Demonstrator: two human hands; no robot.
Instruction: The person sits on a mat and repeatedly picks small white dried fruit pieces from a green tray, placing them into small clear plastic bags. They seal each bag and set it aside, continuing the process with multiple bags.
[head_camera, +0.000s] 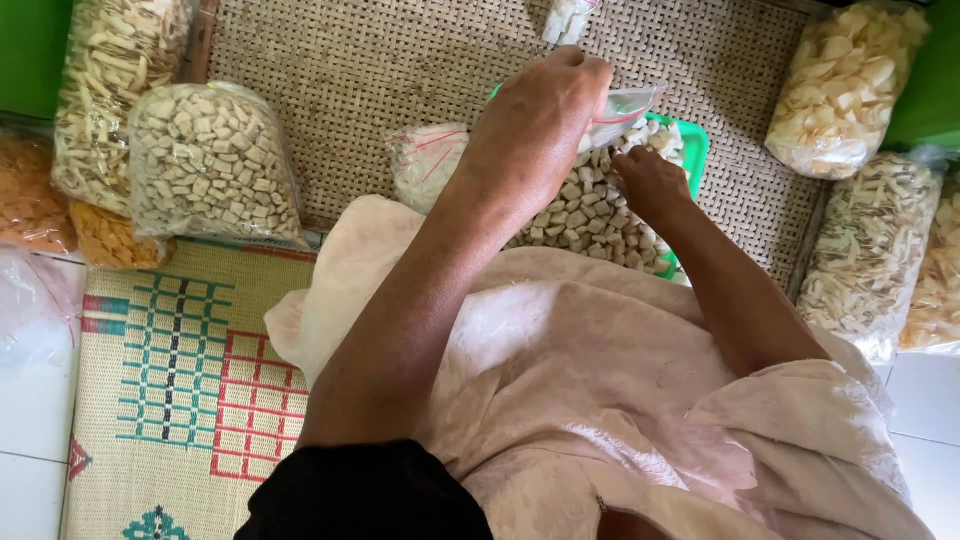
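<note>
My left hand (540, 120) is raised over a green tray (694, 145) and grips a small clear plastic bag (625, 105) by its mouth. My right hand (650, 180) reaches down into the pile of small pale square snack pieces (585, 215) heaped on the tray, fingers closed among them. Whether it holds any pieces is hidden. A stack of small clear plastic bags with red lines (425, 160) lies just left of the tray. Pale pink cloth (560, 370) covers my lap below both arms.
Big clear bags of snacks ring the spot: square pieces (210, 165) and strips (110, 90) at left, orange crackers (35, 195) at far left, pale chips (850, 90) and strips (870, 255) at right. A woven tray (400, 70) lies beneath, a patterned mat (180, 380) at lower left.
</note>
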